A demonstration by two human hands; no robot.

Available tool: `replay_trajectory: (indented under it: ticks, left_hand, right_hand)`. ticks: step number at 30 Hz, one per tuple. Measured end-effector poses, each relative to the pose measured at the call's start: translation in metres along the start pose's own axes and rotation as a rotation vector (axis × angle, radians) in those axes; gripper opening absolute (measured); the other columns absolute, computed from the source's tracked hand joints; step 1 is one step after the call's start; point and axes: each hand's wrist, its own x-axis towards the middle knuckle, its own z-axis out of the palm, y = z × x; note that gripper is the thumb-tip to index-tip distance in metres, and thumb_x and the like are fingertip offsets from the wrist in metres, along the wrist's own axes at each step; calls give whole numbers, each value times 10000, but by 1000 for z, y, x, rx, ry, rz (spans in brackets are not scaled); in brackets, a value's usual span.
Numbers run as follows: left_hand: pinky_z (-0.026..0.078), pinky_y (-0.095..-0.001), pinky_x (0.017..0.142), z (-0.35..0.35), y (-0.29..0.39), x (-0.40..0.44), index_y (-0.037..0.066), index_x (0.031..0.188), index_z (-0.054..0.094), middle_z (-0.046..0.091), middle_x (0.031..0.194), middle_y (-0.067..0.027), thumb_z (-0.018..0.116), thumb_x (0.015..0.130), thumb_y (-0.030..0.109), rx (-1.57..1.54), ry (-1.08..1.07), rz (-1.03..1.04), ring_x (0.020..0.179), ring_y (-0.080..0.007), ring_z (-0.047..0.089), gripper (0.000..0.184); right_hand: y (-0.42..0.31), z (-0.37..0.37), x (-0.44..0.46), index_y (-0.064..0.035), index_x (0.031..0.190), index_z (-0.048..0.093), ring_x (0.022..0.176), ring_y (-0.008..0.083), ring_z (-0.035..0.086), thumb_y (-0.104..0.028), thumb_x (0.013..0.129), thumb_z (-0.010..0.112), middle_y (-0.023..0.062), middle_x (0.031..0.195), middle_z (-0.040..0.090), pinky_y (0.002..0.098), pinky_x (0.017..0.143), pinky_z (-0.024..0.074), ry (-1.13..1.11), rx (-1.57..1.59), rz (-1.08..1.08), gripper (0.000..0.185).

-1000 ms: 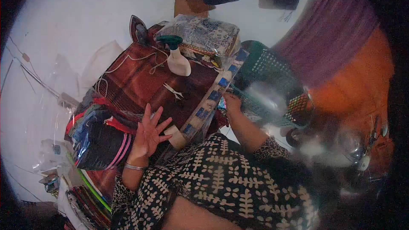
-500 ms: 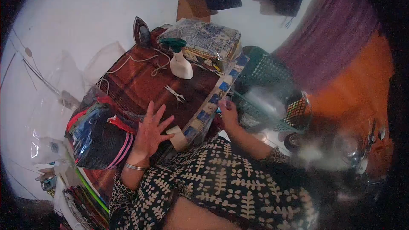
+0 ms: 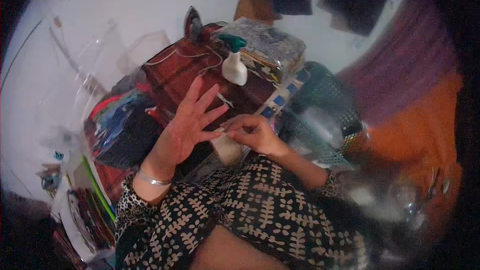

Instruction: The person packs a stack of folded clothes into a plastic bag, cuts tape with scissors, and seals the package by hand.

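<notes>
My left hand (image 3: 187,125) is raised with its fingers spread, a silver bangle at the wrist. Close beside it, my right hand (image 3: 252,135) has its thumb and fingers pinched together at the left thumb's tip. Whatever lies in that pinch is too small and blurred to name. Below the hands is a cream, roll-like object (image 3: 228,150), partly covered. Small scissors (image 3: 225,101) rest on the dark red cloth (image 3: 167,80), just beyond my left fingers. Farther back, a white spray bottle (image 3: 234,69) with a green head stands upright.
An iron (image 3: 192,26) stands on its heel at the back, its cord across the cloth. Beside it lies a plastic-wrapped patterned bundle (image 3: 280,45). Folded dark clothes (image 3: 127,130) are at left. A green basket (image 3: 320,90) and orange fabric (image 3: 420,120) lie to the right.
My right hand has moved left from the blue-and-white edge strip to my left thumb. My left hand stays spread and appears higher. The view has shifted, so the surroundings sit farther right.
</notes>
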Motion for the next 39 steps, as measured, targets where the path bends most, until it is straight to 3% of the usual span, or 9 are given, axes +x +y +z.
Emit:
replay_trajectory:
  ticks: [3,6,13,15,17,23,31,34,39]
  left_hand:
    - [372,-463,1021,7,15,4,150,1486,33,187,1508,-156,478,736,771,89,92,-82,1315,-327,347,1070]
    - [236,-424,1093,-8,5,8,75,1466,170,294,1468,-154,511,813,659,397,78,295,1319,-285,354,940]
    - [256,-394,1087,-34,-39,-8,9,1411,284,392,1402,-135,534,835,609,242,96,-31,1305,-252,363,868]
    - [319,-343,1044,-29,-40,-10,1,1389,332,442,1353,-94,548,924,319,320,-67,-56,1245,-167,403,604]
    - [335,-321,1030,-24,-46,-13,5,1382,351,458,1338,-94,579,900,312,287,-25,-21,1226,-163,423,615]
    - [311,-336,1049,-26,-45,-24,-16,1371,363,470,1324,-91,632,861,366,479,46,-58,1231,-172,419,692]
    - [360,-281,996,-22,-45,-32,-6,1268,521,530,1282,-69,494,964,222,356,66,-33,1165,-112,452,381]
    - [377,-268,974,-21,-39,-33,-16,1237,546,562,1239,-57,451,983,223,353,155,-257,1122,-103,478,362]
    - [397,-276,947,-11,-39,-34,-11,1211,563,592,1156,-45,404,996,252,310,226,-117,1060,-117,520,375]
  right_hand:
    - [-16,-3,1,-2,873,650,870,140,598,-96,829,677,89,960,660,288,788,470,-2,-4,197,106]
    - [-38,0,9,-8,860,649,810,91,562,-112,848,657,33,858,633,247,730,459,80,-139,199,105]
    - [-40,4,22,-19,869,598,802,101,562,-109,847,642,33,828,611,254,726,449,48,-98,117,102]
    - [-44,6,27,-20,866,590,809,122,573,-111,845,640,52,832,609,266,734,450,-14,-120,66,106]
    - [-56,10,31,-22,873,588,847,211,592,-104,826,643,100,879,597,311,761,458,-77,-331,-169,109]
    - [-53,15,33,-28,874,592,908,314,568,-78,787,655,136,948,570,373,802,464,-123,-429,-296,118]
    - [-50,15,26,-49,894,626,956,307,551,-80,748,688,132,994,559,385,834,450,-87,-651,-396,161]
    - [-50,16,27,-58,891,637,932,306,551,-81,734,697,124,965,557,390,816,449,-82,-674,-402,170]
    - [-50,19,28,-71,890,643,850,315,555,-109,713,715,110,887,564,400,748,445,-14,-777,-486,195]
